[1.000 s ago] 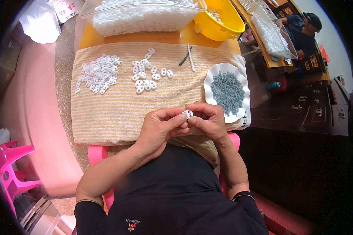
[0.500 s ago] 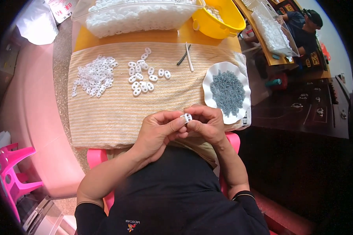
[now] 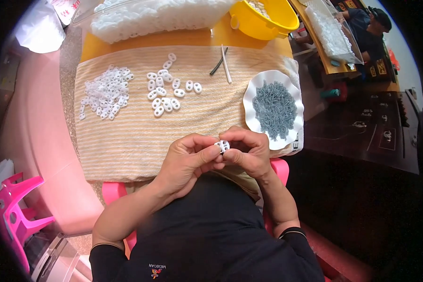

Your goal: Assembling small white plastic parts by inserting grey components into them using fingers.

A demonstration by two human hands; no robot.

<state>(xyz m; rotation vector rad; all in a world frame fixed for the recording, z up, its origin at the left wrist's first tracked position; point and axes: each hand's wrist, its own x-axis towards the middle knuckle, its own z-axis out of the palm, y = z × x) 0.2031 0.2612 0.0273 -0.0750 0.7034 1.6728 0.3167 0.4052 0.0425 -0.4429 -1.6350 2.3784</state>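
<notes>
A small white plastic piece with holes (image 3: 224, 146) is pinched between the fingertips of both hands at the near edge of the cloth. My left hand (image 3: 187, 159) grips its left side and my right hand (image 3: 247, 149) its right side; the fingers partly cover it. Beyond them lie several loose white oval pieces with two holes (image 3: 160, 91). A heap of smaller, flatter white pieces with holes (image 3: 109, 89) is on the left. To the right, a white wavy-rimmed dish (image 3: 249, 112) holds many small grey-blue pieces (image 3: 274, 110).
A striped cloth (image 3: 127, 145) covers the table. On it, a thin white stick (image 3: 226, 68) crosses a black one (image 3: 216, 68). A clear bin of white pieces (image 3: 141, 23) and a yellow basin (image 3: 254, 24) stand at the back. Another person (image 3: 362, 35) sits far right.
My head view has shifted slightly, so the table items appear moved. Both hands keep their pinch, and more of the held piece's holes now show between the fingers.
</notes>
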